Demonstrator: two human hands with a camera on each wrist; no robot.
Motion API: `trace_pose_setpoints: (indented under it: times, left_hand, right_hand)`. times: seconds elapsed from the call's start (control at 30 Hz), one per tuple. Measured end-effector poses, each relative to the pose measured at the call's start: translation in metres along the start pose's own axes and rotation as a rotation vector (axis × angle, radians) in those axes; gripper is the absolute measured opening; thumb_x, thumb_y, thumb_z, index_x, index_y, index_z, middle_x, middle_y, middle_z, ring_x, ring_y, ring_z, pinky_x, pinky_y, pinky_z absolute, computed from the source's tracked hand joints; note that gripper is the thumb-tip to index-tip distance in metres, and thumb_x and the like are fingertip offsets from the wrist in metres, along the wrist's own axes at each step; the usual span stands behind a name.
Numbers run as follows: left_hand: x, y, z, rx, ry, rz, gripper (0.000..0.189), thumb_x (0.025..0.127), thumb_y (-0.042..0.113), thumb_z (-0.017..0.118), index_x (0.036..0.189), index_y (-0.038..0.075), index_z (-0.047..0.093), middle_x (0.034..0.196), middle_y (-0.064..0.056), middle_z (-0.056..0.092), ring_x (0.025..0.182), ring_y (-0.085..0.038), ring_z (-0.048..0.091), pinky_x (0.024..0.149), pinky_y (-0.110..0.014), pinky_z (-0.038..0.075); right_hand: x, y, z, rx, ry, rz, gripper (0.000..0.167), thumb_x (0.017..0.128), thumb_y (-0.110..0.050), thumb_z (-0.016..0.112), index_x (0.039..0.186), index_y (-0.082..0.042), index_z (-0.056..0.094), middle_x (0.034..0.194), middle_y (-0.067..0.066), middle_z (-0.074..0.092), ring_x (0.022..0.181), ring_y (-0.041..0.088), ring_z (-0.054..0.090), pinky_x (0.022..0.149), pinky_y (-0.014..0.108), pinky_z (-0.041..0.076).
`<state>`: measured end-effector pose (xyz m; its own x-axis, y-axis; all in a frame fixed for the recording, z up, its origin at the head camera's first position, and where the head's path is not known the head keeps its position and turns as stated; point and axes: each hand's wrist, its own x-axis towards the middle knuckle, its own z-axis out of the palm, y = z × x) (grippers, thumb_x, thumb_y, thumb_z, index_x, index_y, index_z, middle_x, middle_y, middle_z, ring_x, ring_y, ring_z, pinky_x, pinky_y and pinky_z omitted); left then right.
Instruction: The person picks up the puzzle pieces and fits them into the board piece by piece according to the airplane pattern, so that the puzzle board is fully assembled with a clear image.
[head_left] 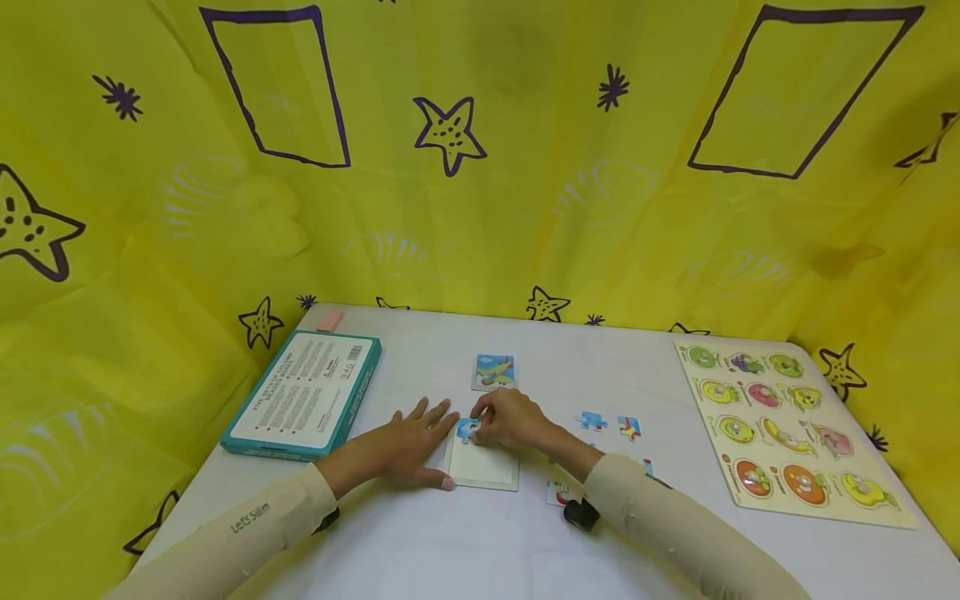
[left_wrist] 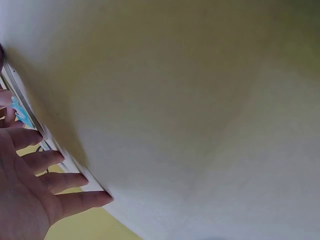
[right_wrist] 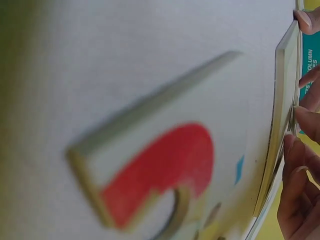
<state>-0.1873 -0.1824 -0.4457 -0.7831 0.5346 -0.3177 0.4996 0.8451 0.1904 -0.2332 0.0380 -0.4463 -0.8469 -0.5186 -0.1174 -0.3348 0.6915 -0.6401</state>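
A white puzzle tray (head_left: 487,473) lies flat in front of me. In its upper left corner sits a blue jigsaw piece (head_left: 467,429), pinched between the thumb and fingers of my right hand (head_left: 513,419). My left hand (head_left: 411,447) rests along the tray's left side, fingers spread and nearly straight, the thumb by the lower left corner. In the left wrist view those straight fingers (left_wrist: 82,201) reach the table surface. Beyond the tray lies a small picture card (head_left: 495,372) with a yellow plane-like shape on blue. The right fingers partly cover the piece.
Loose jigsaw pieces (head_left: 592,421) lie right of the tray, some partly under my right forearm; a red-and-white piece (right_wrist: 165,165) looms in the right wrist view. A teal box (head_left: 303,396) stands left, a pink block (head_left: 330,320) behind it. A fruit puzzle board (head_left: 795,433) lies right.
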Motion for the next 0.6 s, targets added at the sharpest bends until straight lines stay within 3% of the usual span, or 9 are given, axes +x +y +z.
trace_pose_setpoints:
  times: [0.6]
  left_hand:
    - [0.0012, -0.0021, 0.0020, -0.006, 0.002, 0.010, 0.105, 0.084, 0.075, 0.059, 0.161, 0.013, 0.024, 0.169, -0.011, 0.016, 0.152, -0.048, 0.015, 0.108, -0.074, 0.030]
  right_hand:
    - [0.0035, -0.0048, 0.0021, -0.094, 0.017, 0.016, 0.020, 0.078, -0.021, 0.086, 0.094, -0.014, 0.078, 0.071, -0.008, 0.063, 0.066, 0.010, 0.056, 0.059, 0.027, 0.044]
